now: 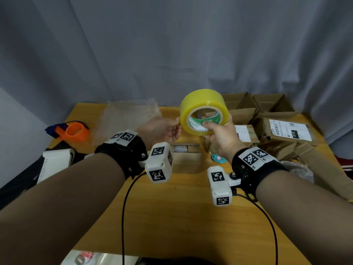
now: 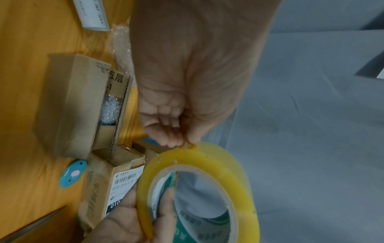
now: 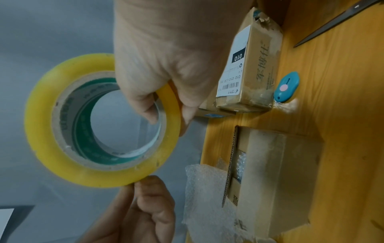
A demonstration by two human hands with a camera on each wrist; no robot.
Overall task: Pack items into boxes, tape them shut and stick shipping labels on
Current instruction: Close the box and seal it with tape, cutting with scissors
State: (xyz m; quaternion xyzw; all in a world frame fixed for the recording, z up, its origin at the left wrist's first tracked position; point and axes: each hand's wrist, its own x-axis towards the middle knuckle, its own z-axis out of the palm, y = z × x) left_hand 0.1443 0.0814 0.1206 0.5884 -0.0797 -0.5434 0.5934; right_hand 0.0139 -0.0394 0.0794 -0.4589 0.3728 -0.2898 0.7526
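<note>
The head view looks forward and down over both forearms at the wooden table; each wrist view looks along its palm, very near, probably tilted sideways, and all three share the tape roll and the small open box

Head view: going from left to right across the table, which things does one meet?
Orange tape dispenser → bubble wrap → left hand → yellow tape roll → right hand → labelled box.
</note>
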